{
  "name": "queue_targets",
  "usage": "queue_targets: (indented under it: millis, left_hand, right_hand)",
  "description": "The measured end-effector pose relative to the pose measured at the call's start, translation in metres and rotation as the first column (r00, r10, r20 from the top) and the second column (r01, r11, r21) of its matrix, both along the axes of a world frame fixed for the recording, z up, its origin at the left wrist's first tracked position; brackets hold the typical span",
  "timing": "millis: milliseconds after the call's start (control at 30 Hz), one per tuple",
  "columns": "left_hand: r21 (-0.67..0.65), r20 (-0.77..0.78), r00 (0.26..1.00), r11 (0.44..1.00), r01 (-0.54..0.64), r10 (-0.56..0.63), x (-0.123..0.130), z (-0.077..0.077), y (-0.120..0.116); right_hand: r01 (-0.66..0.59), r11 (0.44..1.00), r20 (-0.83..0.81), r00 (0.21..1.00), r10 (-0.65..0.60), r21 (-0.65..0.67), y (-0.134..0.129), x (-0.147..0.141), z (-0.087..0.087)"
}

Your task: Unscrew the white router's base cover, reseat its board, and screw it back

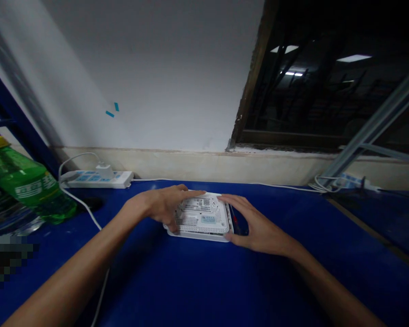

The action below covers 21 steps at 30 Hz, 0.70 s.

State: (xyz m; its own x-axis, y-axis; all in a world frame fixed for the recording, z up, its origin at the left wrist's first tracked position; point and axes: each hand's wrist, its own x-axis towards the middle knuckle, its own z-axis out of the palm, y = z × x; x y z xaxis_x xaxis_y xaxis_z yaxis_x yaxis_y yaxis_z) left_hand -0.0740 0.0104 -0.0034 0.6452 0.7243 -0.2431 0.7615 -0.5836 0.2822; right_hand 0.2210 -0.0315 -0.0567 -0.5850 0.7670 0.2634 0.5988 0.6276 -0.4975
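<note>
White vented device (209,220) lies label side up on the blue tabletop (191,281), mid-scene; left hand (162,204) clamped on its left side, thumb near, fingers along the far edge. Right hand (259,229) clamped on the right side, thumb and fingertips spread between near and far corners. Power strip (119,180) stands far left.

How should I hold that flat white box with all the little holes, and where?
I'd take the white box by its left and right ends, coming from both sides as the left hand and right hand do, thumbs by the near edge, fingers at the far edge. It lies flat and low, so its edges look easiest to grip.
</note>
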Motion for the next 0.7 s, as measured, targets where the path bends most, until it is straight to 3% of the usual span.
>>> queue_targets:
  millis: [67, 167, 267, 367, 533, 700]
  left_hand:
    - [0.014, 0.088, 0.995, 0.999, 0.045, -0.046, -0.005, 0.005, 0.0]
    - [0.026, 0.242, 0.965, 0.995, 0.093, -0.097, -0.013, 0.012, -0.001]
    - [0.062, 0.381, 0.918, 0.993, 0.096, -0.112, -0.02, 0.018, -0.001]
    - [0.195, 0.478, 0.864, 0.978, 0.07, -0.157, -0.024, 0.022, 0.001]
    - [0.374, 0.595, 0.787, 0.923, -0.093, -0.162, -0.018, 0.024, 0.002]
    - [0.494, 0.652, 0.747, 0.821, -0.287, -0.132, -0.01, 0.023, 0.0]
  right_hand:
    - [-0.073, 0.994, 0.029, 0.997, 0.076, -0.085, 0.005, -0.003, -0.001]
    - [-0.083, 0.988, -0.008, 0.997, 0.082, -0.134, 0.017, -0.013, -0.004]
    - [-0.117, 0.979, -0.204, 0.976, 0.083, -0.164, 0.029, -0.021, -0.005]
    - [-0.12, 0.964, -0.394, 0.919, 0.018, -0.236, 0.038, -0.021, -0.004]
    - [-0.045, 0.967, -0.445, 0.892, -0.075, -0.251, 0.044, -0.015, -0.008]
    - [-0.028, 0.968, -0.573, 0.81, -0.124, -0.25, 0.043, -0.017, -0.022]
